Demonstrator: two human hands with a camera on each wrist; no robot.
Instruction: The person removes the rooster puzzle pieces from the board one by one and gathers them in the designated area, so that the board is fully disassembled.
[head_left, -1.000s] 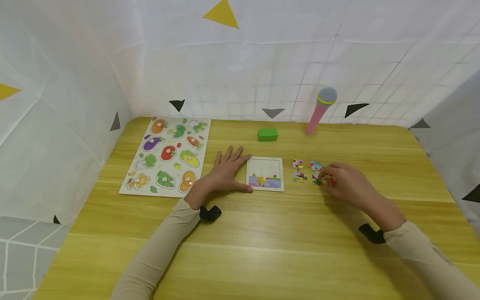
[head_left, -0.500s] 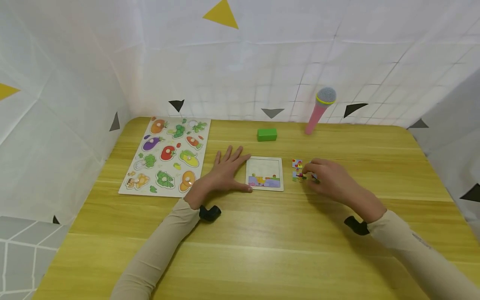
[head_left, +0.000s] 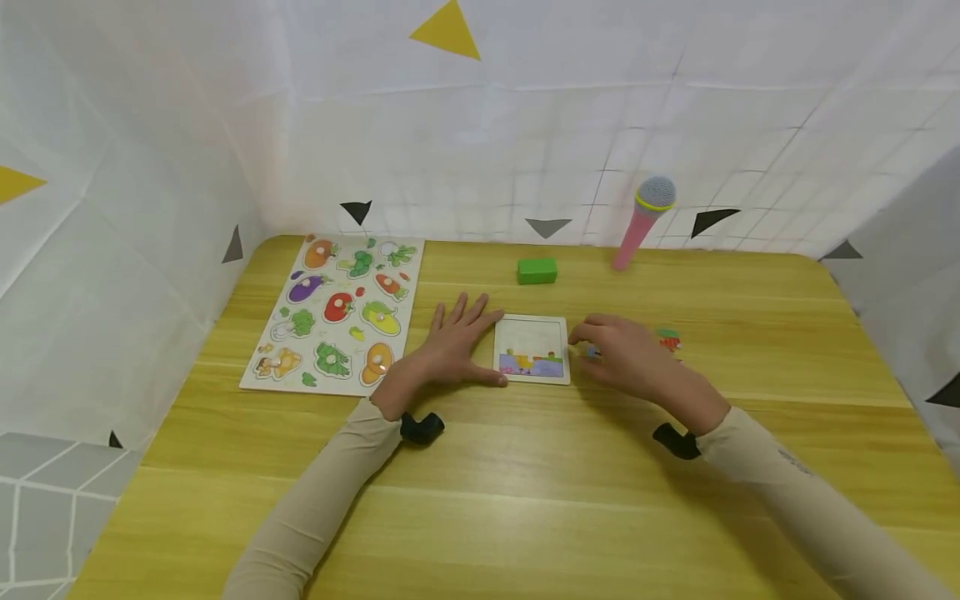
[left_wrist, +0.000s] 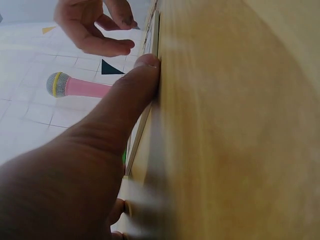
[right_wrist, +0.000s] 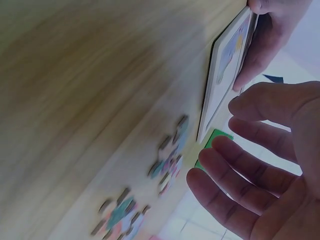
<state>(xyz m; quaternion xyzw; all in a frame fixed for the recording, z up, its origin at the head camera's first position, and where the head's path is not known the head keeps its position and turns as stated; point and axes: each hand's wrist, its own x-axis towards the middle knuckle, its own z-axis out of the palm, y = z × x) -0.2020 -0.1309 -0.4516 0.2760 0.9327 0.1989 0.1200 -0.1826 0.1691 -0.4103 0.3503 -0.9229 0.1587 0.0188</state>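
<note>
two hands [head_left: 453, 348] [head_left: 626, 354] at one square, perhaps wooden tray [head_left: 532, 336]

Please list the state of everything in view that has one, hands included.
Puzzle tray: partly filled, upper part bare
Loose puzzle pieces: lying on the table
Left hand: fingers spread, touching the puzzle tray
Right hand: fingers bent, holding nothing visible
Vegetable board: lying flat
Microphone: standing upright
Green block: resting on the table
</note>
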